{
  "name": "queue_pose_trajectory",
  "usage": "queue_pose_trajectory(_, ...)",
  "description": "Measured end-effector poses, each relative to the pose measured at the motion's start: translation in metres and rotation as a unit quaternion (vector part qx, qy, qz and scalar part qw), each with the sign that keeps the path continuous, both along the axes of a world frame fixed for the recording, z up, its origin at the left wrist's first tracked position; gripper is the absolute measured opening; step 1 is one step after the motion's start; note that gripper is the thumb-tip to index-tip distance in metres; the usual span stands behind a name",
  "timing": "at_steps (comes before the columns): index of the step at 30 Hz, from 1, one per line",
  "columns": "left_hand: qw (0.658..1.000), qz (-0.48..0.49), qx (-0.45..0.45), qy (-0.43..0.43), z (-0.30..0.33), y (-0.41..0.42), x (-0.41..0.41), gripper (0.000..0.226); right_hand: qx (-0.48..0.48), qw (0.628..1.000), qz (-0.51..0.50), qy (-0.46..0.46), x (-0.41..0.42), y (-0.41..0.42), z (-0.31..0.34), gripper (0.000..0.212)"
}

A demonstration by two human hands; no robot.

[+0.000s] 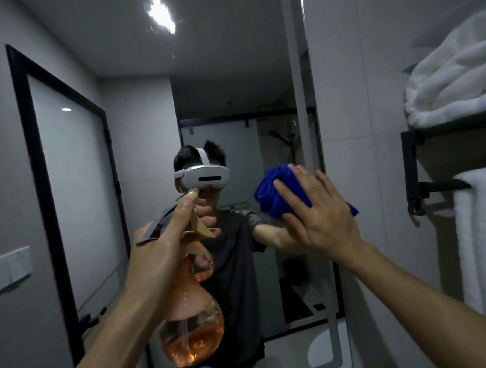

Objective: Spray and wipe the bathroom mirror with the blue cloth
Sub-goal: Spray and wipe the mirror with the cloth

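Note:
The bathroom mirror (146, 110) fills the wall ahead and reflects a person with a headset. My right hand (320, 216) lies flat, fingers spread, pressing the bunched blue cloth (276, 193) against the glass near the mirror's right edge. My left hand (160, 245) grips the neck of a clear spray bottle (192, 326) with orange liquid, held upright in front of the mirror's lower middle. A finger of that hand reaches up along the tan spray head (199, 226).
A black metal rack (414, 173) on the right wall carries folded white towels (455, 85), and another white towel (484, 240) hangs from its bar. A black-framed door (36, 168) shows in the mirror at left. The white sink rim (325, 346) lies below.

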State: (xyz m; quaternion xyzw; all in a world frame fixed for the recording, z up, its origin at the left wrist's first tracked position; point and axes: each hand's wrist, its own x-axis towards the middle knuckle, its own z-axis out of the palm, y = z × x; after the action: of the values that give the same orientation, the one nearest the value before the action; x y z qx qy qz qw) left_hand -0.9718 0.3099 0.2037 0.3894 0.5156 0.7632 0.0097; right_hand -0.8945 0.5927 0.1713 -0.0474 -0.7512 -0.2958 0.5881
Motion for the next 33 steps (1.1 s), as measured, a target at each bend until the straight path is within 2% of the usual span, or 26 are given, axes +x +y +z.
queue_pose_trajectory(2,1.000,0.002,0.009,-0.003,0.003,-0.005,-0.002,0.033,-0.063,0.997,0.008,0.036,0.005,0.006,0.026,0.057)
queue_pose_trajectory(5,1.000,0.011,0.015,0.012,0.008,-0.012,-0.007,0.032,-0.181,0.973,0.028,0.137,0.001,0.000,0.081,0.058)
queue_pose_trajectory(8,1.000,0.016,0.019,0.013,0.012,-0.019,-0.014,0.033,-0.237,0.951,0.022,0.197,-0.015,-0.018,0.122,0.058)
queue_pose_trajectory(12,1.000,0.020,0.015,0.014,0.016,-0.029,-0.023,0.030,-0.237,0.949,0.003,0.207,-0.027,-0.036,0.124,0.058)
queue_pose_trajectory(20,1.000,0.025,0.007,0.006,0.010,-0.043,-0.036,0.036,-0.138,0.985,0.006,0.098,-0.056,-0.077,0.050,0.058)
queue_pose_trajectory(33,0.998,0.064,-0.012,0.024,0.002,-0.100,-0.072,0.031,-0.179,0.979,0.012,0.098,-0.059,-0.081,0.046,0.058)
